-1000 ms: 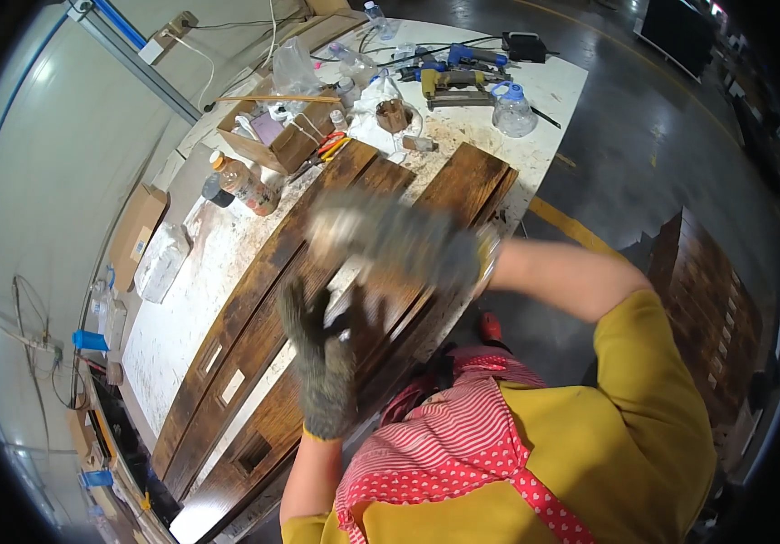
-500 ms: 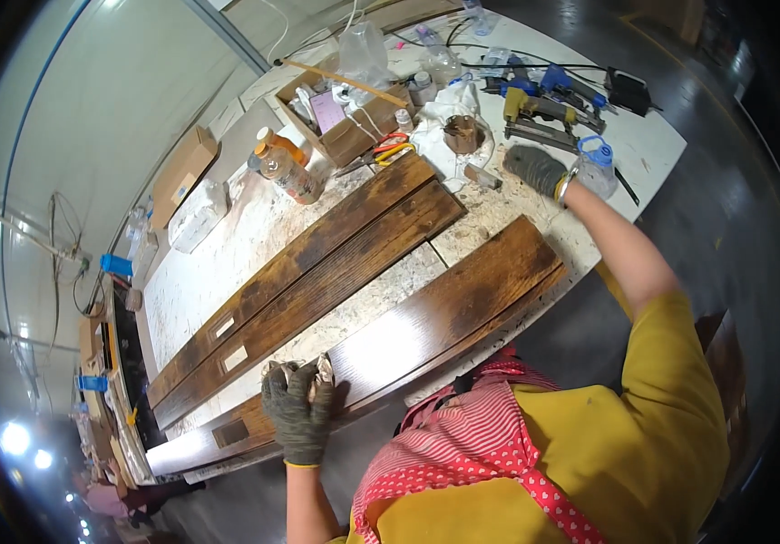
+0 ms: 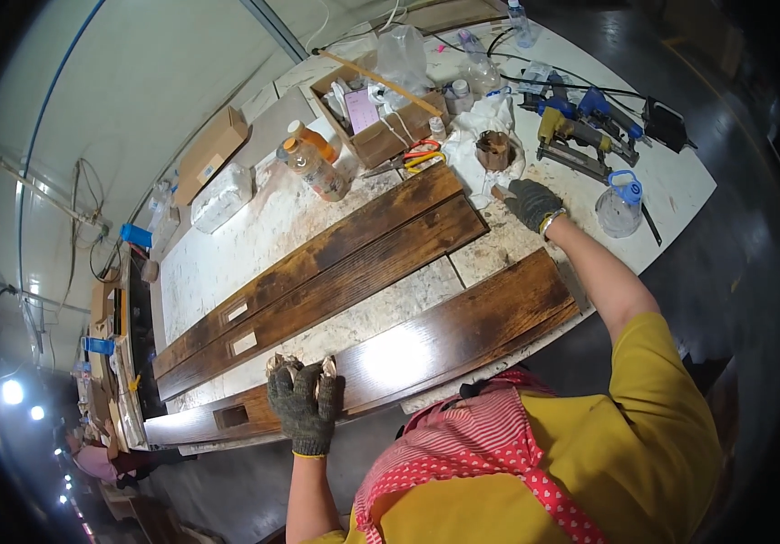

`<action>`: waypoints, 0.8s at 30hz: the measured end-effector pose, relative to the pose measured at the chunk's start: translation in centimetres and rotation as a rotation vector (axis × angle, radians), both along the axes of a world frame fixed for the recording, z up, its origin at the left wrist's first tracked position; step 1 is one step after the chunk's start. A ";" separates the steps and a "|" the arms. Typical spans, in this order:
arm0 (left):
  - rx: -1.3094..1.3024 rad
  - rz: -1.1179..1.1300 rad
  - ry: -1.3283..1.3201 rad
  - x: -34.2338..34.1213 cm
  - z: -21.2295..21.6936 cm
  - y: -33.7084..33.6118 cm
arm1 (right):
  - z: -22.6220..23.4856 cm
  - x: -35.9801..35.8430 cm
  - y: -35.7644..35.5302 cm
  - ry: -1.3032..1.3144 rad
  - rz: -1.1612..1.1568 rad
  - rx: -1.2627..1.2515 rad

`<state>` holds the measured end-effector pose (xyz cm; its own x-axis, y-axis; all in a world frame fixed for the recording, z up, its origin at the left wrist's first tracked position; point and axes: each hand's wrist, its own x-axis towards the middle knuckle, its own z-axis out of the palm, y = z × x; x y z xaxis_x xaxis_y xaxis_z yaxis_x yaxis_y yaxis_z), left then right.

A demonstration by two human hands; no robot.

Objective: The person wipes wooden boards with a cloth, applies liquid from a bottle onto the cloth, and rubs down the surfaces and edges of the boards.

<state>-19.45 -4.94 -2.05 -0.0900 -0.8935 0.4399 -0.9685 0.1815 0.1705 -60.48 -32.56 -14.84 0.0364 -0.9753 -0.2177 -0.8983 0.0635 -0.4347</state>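
Note:
My left hand (image 3: 304,408), in a dark grey knit glove, is closed round a crumpled, brown-stained rag (image 3: 283,364) and rests on the near dark-stained wooden plank (image 3: 463,322). Bits of the rag show at its fingertips. My right hand (image 3: 533,203), gloved alike, is on the tabletop past the plank's right end. Its fingers close over a short, flat brush-like piece (image 3: 502,192), whose brown end sticks out to the left. Just beyond stands a cut-down cup (image 3: 495,150) with brown stain on a white cloth (image 3: 476,136). Two more stained planks (image 3: 354,276) lie side by side farther back.
Nail guns (image 3: 580,136) and a clear jug with a blue handle (image 3: 621,207) stand at the right. Scissors (image 3: 424,156), bottles (image 3: 316,168) and a cardboard box of odds and ends (image 3: 390,138) sit behind the planks. The white table's edge (image 3: 689,218) curves at the right.
My right hand has moved left, from beside the brush-like piece onto it. My left hand stays on the near plank with the rag. The whole view has shifted slightly.

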 end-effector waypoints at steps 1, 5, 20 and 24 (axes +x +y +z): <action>0.013 -0.006 -0.009 0.1 0.0 -0.1 | -1.1 -0.8 0.2 -0.020 0.029 -0.150; 0.048 0.025 0.052 0.7 0.0 -0.2 | 1.6 -3.2 2.8 -0.524 -0.033 -0.128; 0.112 -0.257 0.014 -6.7 0.0 -4.6 | 8.1 -8.3 13.6 -0.260 0.484 -0.368; 0.093 -0.254 -0.014 -6.9 0.1 -4.4 | 8.6 -7.2 13.1 -0.443 0.599 -0.471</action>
<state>-26.40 -9.29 -2.00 -0.3217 -0.8780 0.3546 -0.8963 0.4030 0.1848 -67.71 -19.46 -6.25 0.5561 -0.7502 0.3578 -0.4660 -0.6378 -0.6132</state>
